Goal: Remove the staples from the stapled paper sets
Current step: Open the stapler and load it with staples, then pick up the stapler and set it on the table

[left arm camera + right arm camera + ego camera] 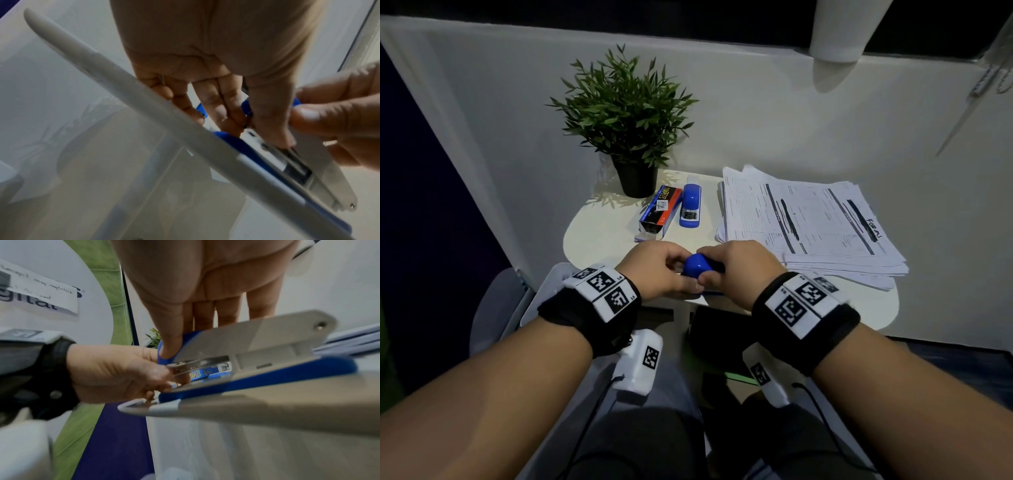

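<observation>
bare forearms; black wrist straps (599, 318) w/ b&w square-code tags (801, 301); white cam boxes (638, 366), thin black cables (592, 425)

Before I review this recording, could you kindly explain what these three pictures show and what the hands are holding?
No machine here: a person works with bare hands, wearing a camera on the head and one on each wrist, strapped on tagged bands. The head view looks down at a small white table. On it are a potted plant, a box of staples, a blue stapler and a stack of printed papers. The left hand and right hand together hold a second blue stapler at the table's near edge. The wrist views show it from below, opened up.
</observation>
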{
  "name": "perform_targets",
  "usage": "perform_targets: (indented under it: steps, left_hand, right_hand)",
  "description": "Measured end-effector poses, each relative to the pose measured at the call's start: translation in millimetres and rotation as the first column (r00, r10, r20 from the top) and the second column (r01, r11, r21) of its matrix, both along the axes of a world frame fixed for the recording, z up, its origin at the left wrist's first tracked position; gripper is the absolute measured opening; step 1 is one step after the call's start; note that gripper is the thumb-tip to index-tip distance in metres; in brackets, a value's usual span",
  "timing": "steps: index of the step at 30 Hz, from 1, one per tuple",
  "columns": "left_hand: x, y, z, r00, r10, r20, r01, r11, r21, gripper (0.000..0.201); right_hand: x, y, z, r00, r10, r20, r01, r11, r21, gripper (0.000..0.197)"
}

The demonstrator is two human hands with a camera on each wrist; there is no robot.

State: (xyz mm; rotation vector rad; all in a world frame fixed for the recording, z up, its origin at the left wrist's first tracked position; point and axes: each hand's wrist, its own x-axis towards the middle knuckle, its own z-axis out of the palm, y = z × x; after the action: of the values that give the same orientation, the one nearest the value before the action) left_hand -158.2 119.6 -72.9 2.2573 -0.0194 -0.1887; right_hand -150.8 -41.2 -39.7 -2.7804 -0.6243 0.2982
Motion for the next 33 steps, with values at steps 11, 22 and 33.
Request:
perform_targets:
  steps: [11, 22, 33]
  left_hand:
    - [2.5, 9.6, 20.2, 0.998, 0.054, 0.046, -0.063, 0.97, 0.237, 0.058]
    - [61.3, 20.1, 48.9, 1.0, -0.023, 0.012, 0.004, 0.609, 0.793, 0.043]
    - [116.8, 15.0, 44.4, 0.992, 0.123, -0.036, -0.03, 0.497, 0.867, 0.029]
  right_hand:
    - [2.3, -39.3, -9.7, 0.993, -0.094, -0.074, 0.089, 0.994, -0.067, 0.041]
    - [-3.7, -61.8, -10.1, 0.989, -0.122, -0.082, 0.117, 0.991, -0.07, 0.022]
    - [-4.5, -62.0, -14.0, 0.994, -0.109, -0.018, 0.108, 0.993, -0.047, 0.024]
